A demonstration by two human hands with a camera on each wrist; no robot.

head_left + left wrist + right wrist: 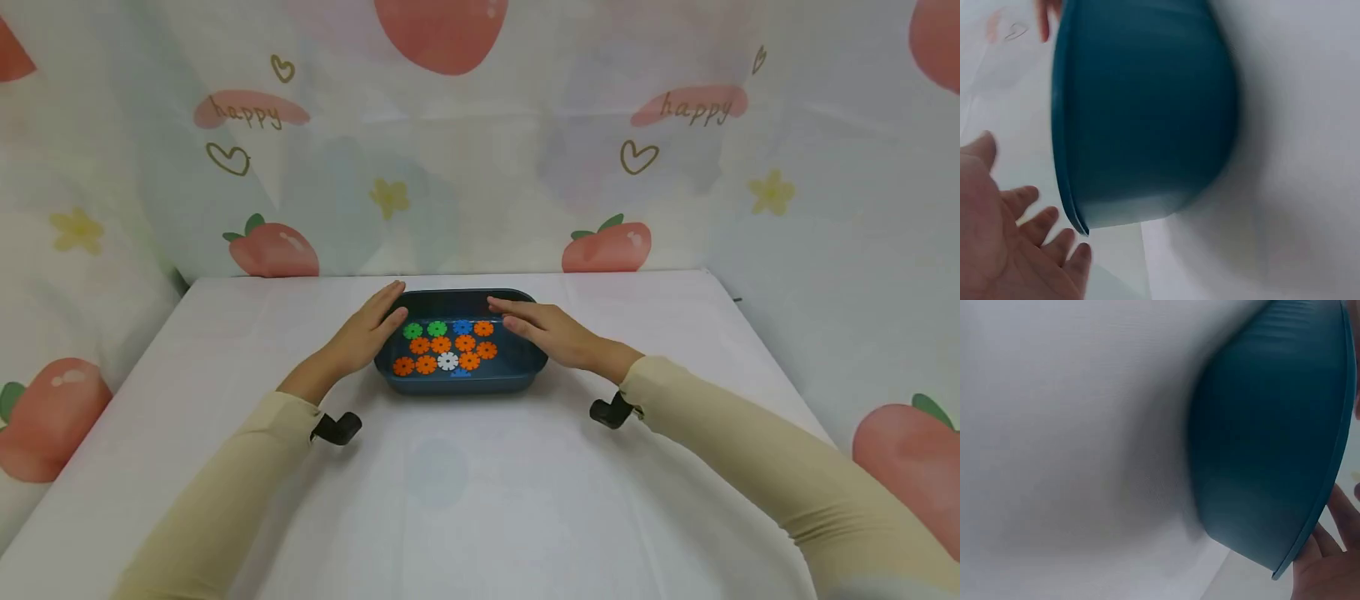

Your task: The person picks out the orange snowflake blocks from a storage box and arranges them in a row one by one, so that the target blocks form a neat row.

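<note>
A dark blue rectangular basin [461,386] stands on the table, its outer wall [1147,112] close up in the left wrist view. Inside lie notched, gear-like plastic discs: several orange [440,344], two green [437,329], one white [447,361], and blue ones [462,327], one partly hidden by the front wall. My left hand [363,337] is at the basin's left end with fingers extended; contact with the rim is unclear. Over the right rim reaches my right hand [555,333], fingers fairly straight; in the right wrist view its fingers [1344,519] are beside the rim.
A white cloth covers the table [465,500]. Behind it hangs a backdrop [480,192] printed with peaches, hearts and flowers, which also runs along both sides. Black wrist mounts [337,428] stick out below the sleeves.
</note>
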